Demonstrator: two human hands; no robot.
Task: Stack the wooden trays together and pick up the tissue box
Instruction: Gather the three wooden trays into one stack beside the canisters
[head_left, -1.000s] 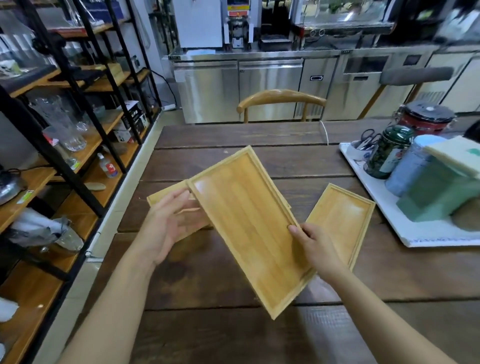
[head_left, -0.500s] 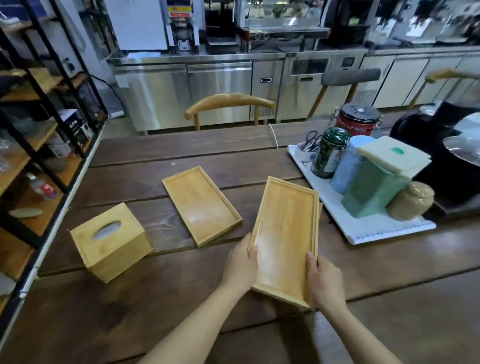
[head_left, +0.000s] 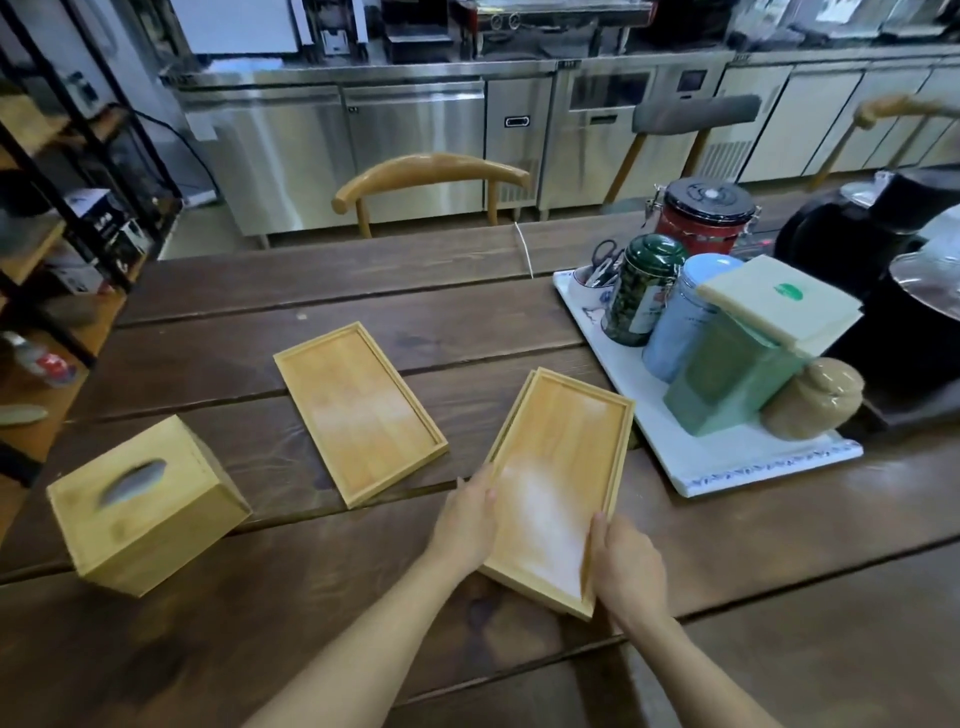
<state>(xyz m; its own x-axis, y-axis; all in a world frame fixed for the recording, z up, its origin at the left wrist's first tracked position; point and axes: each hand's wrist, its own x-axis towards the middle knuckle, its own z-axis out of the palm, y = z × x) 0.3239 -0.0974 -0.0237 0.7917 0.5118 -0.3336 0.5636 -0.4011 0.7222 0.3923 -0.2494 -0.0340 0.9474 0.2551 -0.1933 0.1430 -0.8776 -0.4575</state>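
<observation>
A stack of two wooden trays (head_left: 563, 467) lies on the dark wooden table (head_left: 779, 561), one nested over the other. My left hand (head_left: 465, 525) grips the stack's near left edge and my right hand (head_left: 626, 571) grips its near right corner. A single wooden tray (head_left: 358, 410) lies flat to the left of the stack, apart from it. Further left, near the table's edge, the wooden tissue box (head_left: 143, 504) stands with its oval slot facing up.
A white tray (head_left: 727, 462) right of the stack carries a green tin, a blue tin, a green box with a pale lid, a red canister and a brown jar. Black appliances stand far right. A wooden chair (head_left: 431, 179) sits behind the table. Shelves line the left.
The tray I held in the air over the others has come down onto the right tray. My left hand shifted from the left tray to the stack. The view swung right.
</observation>
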